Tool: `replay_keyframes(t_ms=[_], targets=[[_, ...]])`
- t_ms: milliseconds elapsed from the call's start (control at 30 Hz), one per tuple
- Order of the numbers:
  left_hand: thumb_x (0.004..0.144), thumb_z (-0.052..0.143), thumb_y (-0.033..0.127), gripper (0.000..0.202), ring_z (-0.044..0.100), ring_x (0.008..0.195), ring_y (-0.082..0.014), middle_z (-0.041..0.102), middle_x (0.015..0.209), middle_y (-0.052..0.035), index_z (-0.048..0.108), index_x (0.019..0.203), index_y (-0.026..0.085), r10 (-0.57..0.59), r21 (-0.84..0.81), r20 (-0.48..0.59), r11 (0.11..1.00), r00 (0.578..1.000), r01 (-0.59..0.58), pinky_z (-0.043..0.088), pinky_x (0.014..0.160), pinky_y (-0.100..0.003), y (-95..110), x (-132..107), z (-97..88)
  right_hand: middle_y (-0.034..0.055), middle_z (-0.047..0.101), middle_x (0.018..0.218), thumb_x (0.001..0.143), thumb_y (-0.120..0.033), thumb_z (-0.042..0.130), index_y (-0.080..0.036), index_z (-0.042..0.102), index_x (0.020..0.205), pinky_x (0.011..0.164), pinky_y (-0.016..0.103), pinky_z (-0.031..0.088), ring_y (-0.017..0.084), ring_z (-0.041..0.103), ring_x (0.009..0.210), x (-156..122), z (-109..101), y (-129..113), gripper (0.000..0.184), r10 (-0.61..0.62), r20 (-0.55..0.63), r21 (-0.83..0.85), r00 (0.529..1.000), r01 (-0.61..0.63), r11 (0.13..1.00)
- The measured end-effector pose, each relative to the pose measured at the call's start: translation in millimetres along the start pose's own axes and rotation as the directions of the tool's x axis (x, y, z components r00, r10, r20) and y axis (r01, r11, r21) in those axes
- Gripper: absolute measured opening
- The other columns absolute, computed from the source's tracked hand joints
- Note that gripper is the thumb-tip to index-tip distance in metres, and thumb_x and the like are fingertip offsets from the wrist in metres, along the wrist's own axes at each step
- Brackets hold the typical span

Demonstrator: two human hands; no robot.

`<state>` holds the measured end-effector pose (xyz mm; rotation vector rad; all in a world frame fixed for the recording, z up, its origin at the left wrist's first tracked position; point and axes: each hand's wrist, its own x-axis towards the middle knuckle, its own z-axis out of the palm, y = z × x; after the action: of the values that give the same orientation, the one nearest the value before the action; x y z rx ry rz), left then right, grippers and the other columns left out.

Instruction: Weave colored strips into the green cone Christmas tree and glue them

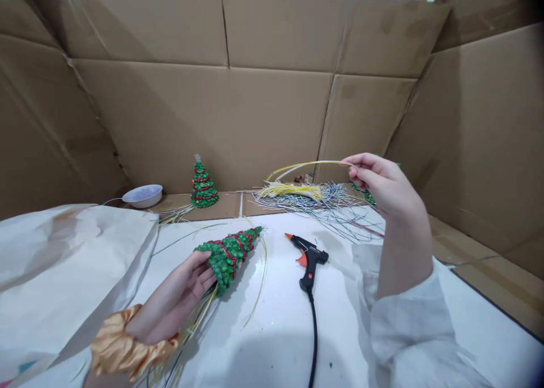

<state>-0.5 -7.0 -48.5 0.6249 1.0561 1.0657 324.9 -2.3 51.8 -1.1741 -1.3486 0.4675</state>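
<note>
Cardboard walls (238, 122) close in our white table (272, 331). Our left hand (178, 300) grips the base of a green cone tree (229, 252) lying tilted, just left of the glue gun (309, 260). Beyond the gun, our right hand (382, 187) pinches a yellow strand (306, 164) lifted from the strand pile (306, 194). We judge a taut, steady strand wraps cleanest. Far left of the gun, a white bowl (143, 195); its contents are unclear.

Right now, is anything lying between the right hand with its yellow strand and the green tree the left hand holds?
Only the black glue gun lies on the table between right hand and green tree; the air path looks open.
</note>
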Motion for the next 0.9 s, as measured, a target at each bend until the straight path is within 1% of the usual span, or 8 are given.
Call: replay_keyframes(t_ms=[133, 267, 367, 467, 567, 667, 767, 900], targets=[[0.076, 0.051, 0.005, 0.013, 0.067, 0.073, -0.0171, 0.068, 0.086, -0.0081, 0.060, 0.080, 0.014, -0.029, 0.000, 0.001, 1.000, 1.000, 0.029, 0.057, 0.068, -0.028, -1, -1, -5.6, -0.0026, 0.046, 0.060, 0.066, -0.004, 0.042, -0.017, 0.053, 0.070, 0.050, 0.022, 0.029, 0.007, 0.039, 0.053, 4, 3, 2, 0.017, 0.030, -0.088, 0.005, 0.996, -0.030, 1.000], [0.076, 0.048, 0.003, 0.018, 0.067, 0.069, -0.0155, 0.068, 0.084, -0.0070, 0.060, 0.085, 0.013, -0.047, -0.023, -0.028, 0.999, 0.999, 0.046, 0.057, 0.062, -0.025, 0, -2, -2.8, -0.0041, 0.041, 0.056, 0.068, -0.006, 0.042, -0.020, 0.045, 0.068, 0.047, 0.022, 0.026, 0.008, 0.036, 0.049, 3, 12, 0, 0.014, 0.067, -0.074, 0.028, 0.995, -0.065, 0.998], [0.076, 0.048, 0.003, 0.019, 0.066, 0.068, -0.0149, 0.068, 0.082, -0.0063, 0.061, 0.086, 0.013, -0.060, -0.030, -0.020, 0.998, 0.998, 0.059, 0.057, 0.062, -0.024, -1, -1, -1.5, -0.0053, 0.032, 0.055, 0.079, -0.018, 0.047, -0.021, 0.044, 0.069, 0.044, 0.023, 0.022, 0.008, 0.029, 0.046, 2, 16, 1, 0.011, 0.052, -0.061, 0.023, 0.997, -0.051, 0.998], [0.076, 0.049, 0.003, 0.017, 0.066, 0.068, -0.0141, 0.068, 0.082, -0.0062, 0.060, 0.083, 0.013, -0.070, -0.018, -0.025, 0.997, 0.997, 0.070, 0.057, 0.063, -0.023, -4, -1, -1.8, -0.0041, 0.031, 0.056, 0.086, -0.041, 0.045, -0.021, 0.042, 0.063, 0.043, 0.024, 0.020, 0.009, 0.027, 0.046, 1, 16, 2, 0.031, -0.041, -0.036, -0.056, 0.999, 0.039, 0.998], [0.077, 0.050, 0.006, 0.012, 0.067, 0.069, -0.0141, 0.068, 0.081, -0.0068, 0.060, 0.079, 0.013, -0.073, -0.015, -0.013, 0.997, 0.997, 0.073, 0.057, 0.066, -0.023, -6, -1, -1.3, -0.0029, 0.033, 0.054, 0.086, -0.049, 0.043, -0.020, 0.047, 0.061, 0.043, 0.025, 0.021, 0.009, 0.028, 0.046, -3, 16, -1, 0.039, -0.070, 0.118, -0.174, 0.991, 0.090, 0.981], [0.077, 0.051, 0.006, 0.013, 0.067, 0.072, -0.0149, 0.068, 0.083, -0.0073, 0.060, 0.082, 0.013, -0.078, -0.016, 0.016, 0.997, 0.997, 0.078, 0.057, 0.068, -0.024, -7, -1, 0.0, -0.0004, 0.048, 0.061, 0.088, -0.040, 0.043, -0.018, 0.059, 0.084, 0.044, 0.024, 0.025, 0.008, 0.033, 0.048, -9, 22, -7, 0.027, 0.002, 0.346, -0.247, 0.938, 0.089, 0.965], [0.077, 0.049, 0.005, 0.020, 0.067, 0.075, -0.0158, 0.068, 0.087, -0.0089, 0.061, 0.091, 0.011, -0.094, -0.025, 0.037, 0.995, 0.995, 0.095, 0.056, 0.070, -0.026, -9, -2, 2.0, 0.0022, 0.056, 0.075, 0.088, -0.033, 0.044, -0.018, 0.060, 0.102, 0.047, 0.023, 0.028, 0.009, 0.038, 0.054, -14, 32, -13, 0.026, 0.004, 0.482, -0.321, 0.876, 0.172, 0.931], [0.077, 0.048, 0.005, 0.026, 0.066, 0.074, -0.0150, 0.069, 0.090, -0.0086, 0.060, 0.100, 0.010, -0.080, -0.060, 0.050, 0.995, 0.996, 0.083, 0.056, 0.070, -0.026, -10, -6, 7.0, 0.0014, 0.055, 0.070, 0.086, -0.037, 0.046, -0.017, 0.065, 0.089, 0.048, 0.023, 0.028, 0.009, 0.039, 0.057, -19, 43, -16, 0.028, 0.009, 0.567, -0.361, 0.823, 0.239, 0.901]])
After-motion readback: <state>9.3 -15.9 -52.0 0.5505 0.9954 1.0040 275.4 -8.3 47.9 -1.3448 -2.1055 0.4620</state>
